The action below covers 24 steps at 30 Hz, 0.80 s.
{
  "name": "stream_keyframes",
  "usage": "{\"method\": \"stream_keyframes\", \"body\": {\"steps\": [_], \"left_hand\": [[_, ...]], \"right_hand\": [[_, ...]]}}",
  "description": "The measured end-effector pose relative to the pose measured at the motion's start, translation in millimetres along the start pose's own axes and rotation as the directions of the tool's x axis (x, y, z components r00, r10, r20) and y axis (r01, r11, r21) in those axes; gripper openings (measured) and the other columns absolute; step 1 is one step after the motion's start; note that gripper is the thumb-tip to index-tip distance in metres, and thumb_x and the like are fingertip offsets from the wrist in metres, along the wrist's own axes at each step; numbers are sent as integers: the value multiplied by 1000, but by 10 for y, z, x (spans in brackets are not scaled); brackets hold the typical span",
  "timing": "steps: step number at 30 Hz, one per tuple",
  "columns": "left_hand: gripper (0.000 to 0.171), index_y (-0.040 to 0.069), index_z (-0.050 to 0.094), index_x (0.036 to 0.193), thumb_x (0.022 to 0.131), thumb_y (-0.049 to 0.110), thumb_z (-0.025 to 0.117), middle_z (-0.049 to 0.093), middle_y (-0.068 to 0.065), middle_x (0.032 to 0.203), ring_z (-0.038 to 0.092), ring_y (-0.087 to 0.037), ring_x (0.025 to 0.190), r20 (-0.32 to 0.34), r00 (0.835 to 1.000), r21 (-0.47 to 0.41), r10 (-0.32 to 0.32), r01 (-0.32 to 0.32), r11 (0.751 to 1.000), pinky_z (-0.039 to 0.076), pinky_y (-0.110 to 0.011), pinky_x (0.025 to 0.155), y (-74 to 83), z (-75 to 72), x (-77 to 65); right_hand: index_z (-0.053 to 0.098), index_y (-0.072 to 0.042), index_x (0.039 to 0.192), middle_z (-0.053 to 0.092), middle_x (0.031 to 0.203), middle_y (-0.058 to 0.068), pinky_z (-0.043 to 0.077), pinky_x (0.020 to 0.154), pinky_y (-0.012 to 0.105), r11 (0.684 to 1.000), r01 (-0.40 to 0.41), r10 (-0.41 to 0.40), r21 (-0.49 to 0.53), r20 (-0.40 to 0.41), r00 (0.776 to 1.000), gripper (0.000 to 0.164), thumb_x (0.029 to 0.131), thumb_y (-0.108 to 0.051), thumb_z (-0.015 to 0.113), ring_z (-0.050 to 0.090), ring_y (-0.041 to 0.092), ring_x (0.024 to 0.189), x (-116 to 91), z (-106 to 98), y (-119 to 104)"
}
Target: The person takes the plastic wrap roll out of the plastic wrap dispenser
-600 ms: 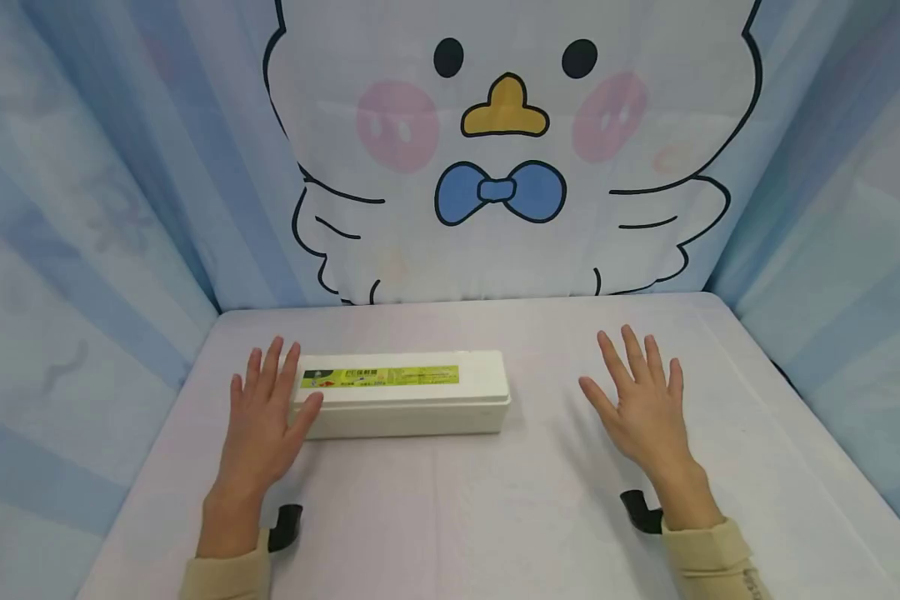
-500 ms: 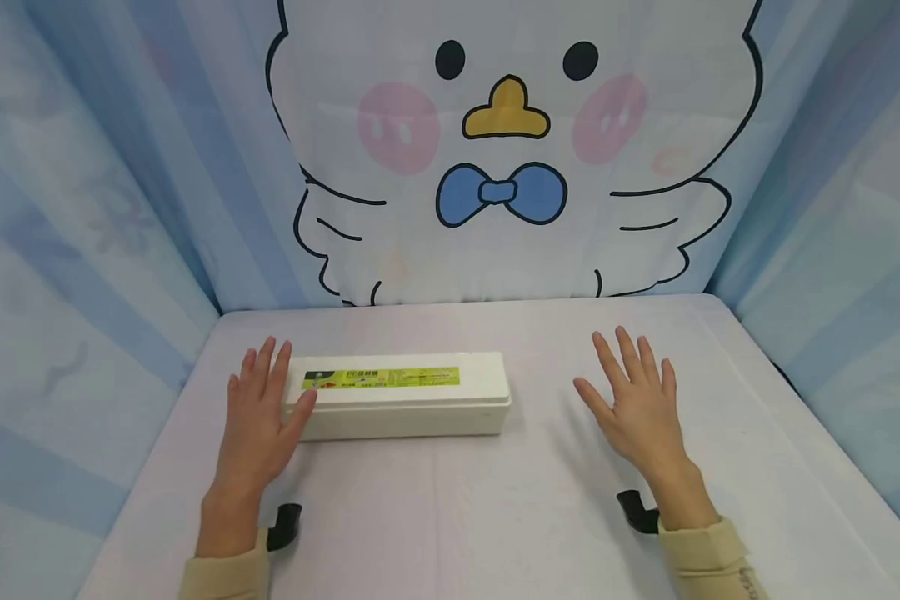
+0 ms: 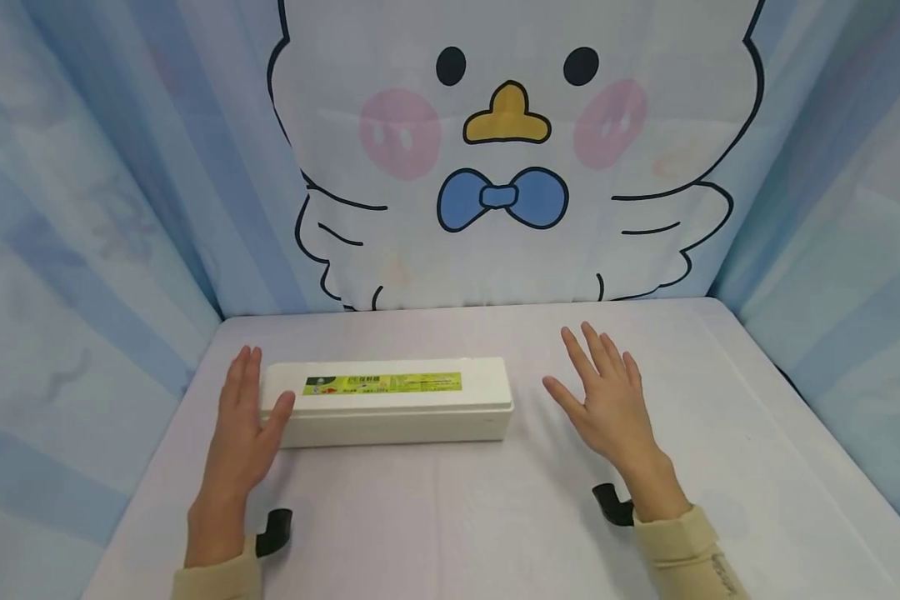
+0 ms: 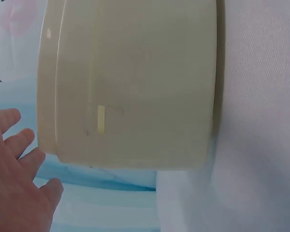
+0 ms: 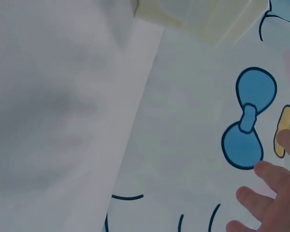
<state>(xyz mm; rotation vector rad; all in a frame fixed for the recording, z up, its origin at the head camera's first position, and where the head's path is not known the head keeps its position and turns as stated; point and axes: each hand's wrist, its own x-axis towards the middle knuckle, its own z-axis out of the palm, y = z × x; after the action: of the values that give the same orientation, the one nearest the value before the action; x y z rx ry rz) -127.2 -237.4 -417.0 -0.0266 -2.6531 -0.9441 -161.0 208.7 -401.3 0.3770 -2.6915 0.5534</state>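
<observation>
A pale table with one long box on it
The table (image 3: 435,517) has a whitish, finely textured top with rounded far corners and a faint crease down the middle; the cream box (image 3: 397,427) lies flat left of centre, toward the far edge and roughly parallel to it.

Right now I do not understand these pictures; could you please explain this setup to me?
No robot appears here, only a person's left hand and right hand, both bare. One view looks down from the head; the other two come from the wrists. On the white-covered table lies a long white lidded box with a yellow-green label. The left hand is at its left end; whether it touches is unclear. The right hand is apart from it. Neither holds anything.
</observation>
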Motion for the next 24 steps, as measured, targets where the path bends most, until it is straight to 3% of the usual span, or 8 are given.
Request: {"method": "stream_keyframes", "body": {"steps": [3,10,17,24], "left_hand": [[80,13,4,164,105,39,52,0,-12,169,5,-38,152,15,999,-45,-34,35,998,14,-68,114,-18,-7,1],[84,13,1,164,104,41,54,-2,-13,169,2,-38,153,47,997,-123,-68,73,990,9,-68,115,-77,-3,13],[89,10,2,163,101,40,59,1,-17,168,4,-39,152,59,994,-154,-94,102,983,10,-66,116,-173,3,11],[96,10,-2,163,99,43,62,-1,-17,168,2,-39,152,110,978,-175,-175,192,966,10,-66,116,-218,-28,12]], "right_hand": [[34,-12,158,26,163,20,13,115,66,1000,16,-16,20,4,1000,74,98,-43,62,23,45,146,20,28,-51],[33,-13,159,24,164,17,12,116,65,999,29,-31,42,33,999,75,97,-44,62,22,43,148,68,112,-163],[31,-15,160,22,165,14,11,117,63,996,58,-63,74,62,996,76,98,-45,61,20,40,149,132,165,-310],[31,-15,160,24,165,14,12,117,62,988,95,-102,123,58,993,76,97,-45,62,21,39,149,186,222,-425]]}}
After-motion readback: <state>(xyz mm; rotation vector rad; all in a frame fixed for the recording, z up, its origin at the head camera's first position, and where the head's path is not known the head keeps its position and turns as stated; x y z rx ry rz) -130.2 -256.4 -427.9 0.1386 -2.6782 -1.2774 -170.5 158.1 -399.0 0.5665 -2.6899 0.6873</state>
